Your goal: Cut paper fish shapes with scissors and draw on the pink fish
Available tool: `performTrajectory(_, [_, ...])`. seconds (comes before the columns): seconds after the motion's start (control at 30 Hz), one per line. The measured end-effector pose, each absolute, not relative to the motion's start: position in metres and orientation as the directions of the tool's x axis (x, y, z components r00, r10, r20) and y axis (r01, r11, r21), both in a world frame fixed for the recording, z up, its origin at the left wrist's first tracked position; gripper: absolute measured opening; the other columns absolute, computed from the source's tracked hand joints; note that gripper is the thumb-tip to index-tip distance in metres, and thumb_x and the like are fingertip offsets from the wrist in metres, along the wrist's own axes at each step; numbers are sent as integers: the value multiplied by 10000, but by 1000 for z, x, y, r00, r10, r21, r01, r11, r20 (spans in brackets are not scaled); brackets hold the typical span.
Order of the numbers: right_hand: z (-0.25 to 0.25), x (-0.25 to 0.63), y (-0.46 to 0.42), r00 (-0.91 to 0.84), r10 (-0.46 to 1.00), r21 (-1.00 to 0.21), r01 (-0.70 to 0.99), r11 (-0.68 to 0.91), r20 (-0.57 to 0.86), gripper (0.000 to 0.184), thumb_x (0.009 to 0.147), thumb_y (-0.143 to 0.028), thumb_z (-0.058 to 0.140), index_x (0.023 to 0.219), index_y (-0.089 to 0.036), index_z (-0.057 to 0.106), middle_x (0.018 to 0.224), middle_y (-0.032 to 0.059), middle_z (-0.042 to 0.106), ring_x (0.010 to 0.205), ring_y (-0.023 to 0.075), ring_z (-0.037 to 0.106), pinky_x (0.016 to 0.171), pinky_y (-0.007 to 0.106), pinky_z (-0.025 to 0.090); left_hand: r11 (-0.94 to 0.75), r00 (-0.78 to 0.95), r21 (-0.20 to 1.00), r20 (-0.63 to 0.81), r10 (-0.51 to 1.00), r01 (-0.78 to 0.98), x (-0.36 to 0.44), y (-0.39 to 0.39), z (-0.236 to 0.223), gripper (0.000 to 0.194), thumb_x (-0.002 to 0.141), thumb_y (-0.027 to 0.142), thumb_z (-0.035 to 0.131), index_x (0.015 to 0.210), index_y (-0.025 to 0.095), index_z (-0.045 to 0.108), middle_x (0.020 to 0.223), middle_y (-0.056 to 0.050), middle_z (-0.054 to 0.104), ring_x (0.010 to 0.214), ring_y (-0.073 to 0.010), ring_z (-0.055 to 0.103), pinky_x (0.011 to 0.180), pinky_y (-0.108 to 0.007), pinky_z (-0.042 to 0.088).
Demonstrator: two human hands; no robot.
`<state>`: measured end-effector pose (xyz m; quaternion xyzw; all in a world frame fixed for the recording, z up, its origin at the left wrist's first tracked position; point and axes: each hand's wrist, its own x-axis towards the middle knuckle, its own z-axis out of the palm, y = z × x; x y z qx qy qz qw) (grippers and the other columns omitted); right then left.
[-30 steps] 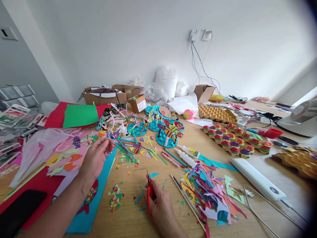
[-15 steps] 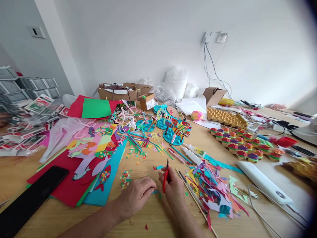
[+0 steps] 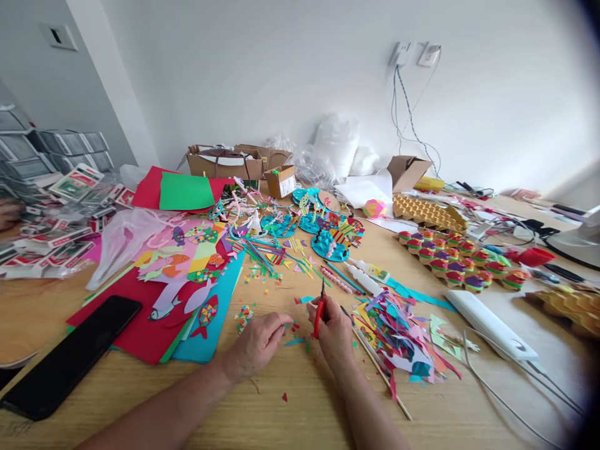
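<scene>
My right hand [image 3: 334, 331] grips small red-handled scissors [image 3: 320, 312], their dark blades pointing away from me and closed together. To its left, my left hand [image 3: 257, 342] hovers low over the table with thumb and fingers pressed together; whatever may be between them is too small to see. Tiny red and blue paper snippets [image 3: 294, 342] lie on the wood between the two hands. A little heap of multicoloured paper bits [image 3: 244, 319] sits just beyond my left hand. Beside my right hand spreads a pile of colourful paper scraps [image 3: 398, 340], with a thin wooden stick [image 3: 382, 374] along its near side.
Stacked coloured paper with fish cutouts [image 3: 140, 325] and a black phone [image 3: 70, 356] lie left. Painted egg cartons [image 3: 462, 262], a white power strip [image 3: 492, 325] and its cable are right. Glue bottles [image 3: 364, 279] and blue craft pieces [image 3: 330, 245] stand ahead. Another person's hand [image 3: 10, 214] shows far left.
My left hand has drawn slightly back from the scissors, widening the gap and exposing the snippets between. The scissors stay in my right hand. The whole view has shifted a little.
</scene>
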<state>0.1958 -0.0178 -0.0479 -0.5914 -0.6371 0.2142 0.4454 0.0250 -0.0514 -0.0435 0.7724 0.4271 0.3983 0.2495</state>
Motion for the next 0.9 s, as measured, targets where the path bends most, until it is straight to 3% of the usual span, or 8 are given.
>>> performTrajectory(0.37, [-50,199,-20,74,933,-752,616,234,351,219,795,-375,481,691,-184,510,570,-23,498,514,123,423,498,230,314,-486,296,784,394,870,385,37,-56,-46,233,799,108,450,912,229,615,744,-24,664,673,-150,611,626,-238,457])
performTrajectory(0.53, [-44,202,-22,123,922,-753,620,218,368,201,809,-351,486,691,-190,513,547,-40,481,492,110,425,500,216,331,-408,128,861,387,913,305,29,-54,-45,208,842,139,402,927,235,565,731,-13,608,641,-138,576,606,-232,458])
performTrajectory(0.73, [-44,204,-21,130,909,-731,644,226,396,146,797,-267,497,674,-189,509,572,-37,497,503,99,432,517,204,344,-155,-148,986,162,976,56,21,-45,-32,112,843,204,429,874,213,536,733,-4,551,642,-139,548,593,-230,475])
performTrajectory(0.9, [-45,203,-22,145,907,-730,649,214,394,157,796,-267,495,659,-191,492,568,-38,481,500,97,409,502,201,332,-113,-154,991,101,983,-77,24,-45,-37,83,808,220,505,848,201,575,731,-5,567,633,-139,555,588,-227,478])
